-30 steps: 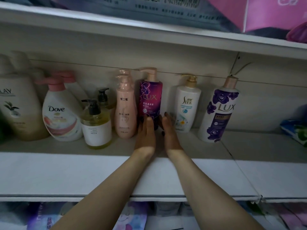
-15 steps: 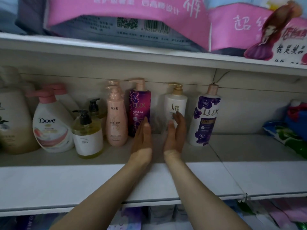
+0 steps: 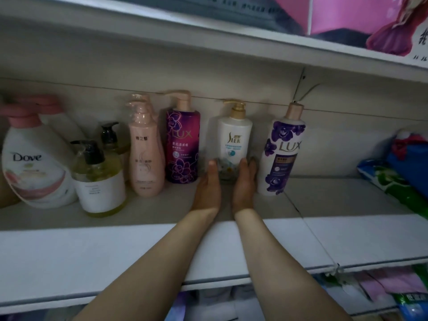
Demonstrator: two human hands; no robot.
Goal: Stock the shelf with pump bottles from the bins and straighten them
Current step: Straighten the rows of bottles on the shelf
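Both hands flat, fingers straight: left hand [image 3: 206,186] and right hand [image 3: 243,185] bracket base of white gold-pump SLEK bottle [image 3: 234,141], mid-shelf [image 3: 162,246] between 2 LUX bottles. Suggest: push low, even pressure, label front, avoid tipping neighbours.

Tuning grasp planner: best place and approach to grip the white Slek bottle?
Grip the Slek bottle at its lower body, from the front, one palm per side, as the left hand and right hand flank it. It stands upright with gaps either side; the pump neck is narrow.
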